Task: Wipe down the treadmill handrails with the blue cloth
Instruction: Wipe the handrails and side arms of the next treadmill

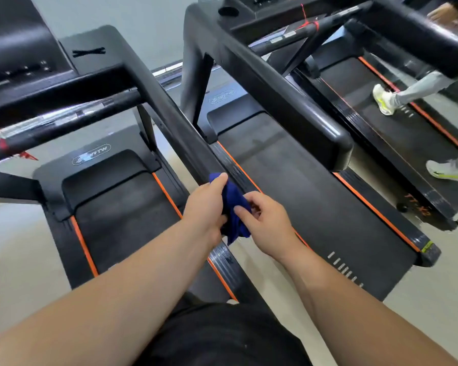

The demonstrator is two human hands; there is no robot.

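Observation:
The blue cloth (pixel 234 208) is bunched up between both my hands, just off the near end of the black handrail (pixel 175 122) of the left treadmill. My left hand (pixel 205 207) grips the cloth from the left, thumb lying along its top. My right hand (pixel 265 223) pinches the cloth's right side with its fingertips. The rail runs from the cloth up and left to the console. A second black handrail (pixel 283 101), belonging to the middle treadmill, ends a little to the right and above my hands.
Three treadmills stand side by side with orange-edged belts (pixel 315 196). A person in white shoes (pixel 384 100) walks on the right-hand treadmill. A crossbar with red string (pixel 61 120) spans the left treadmill. Pale floor lies between the machines.

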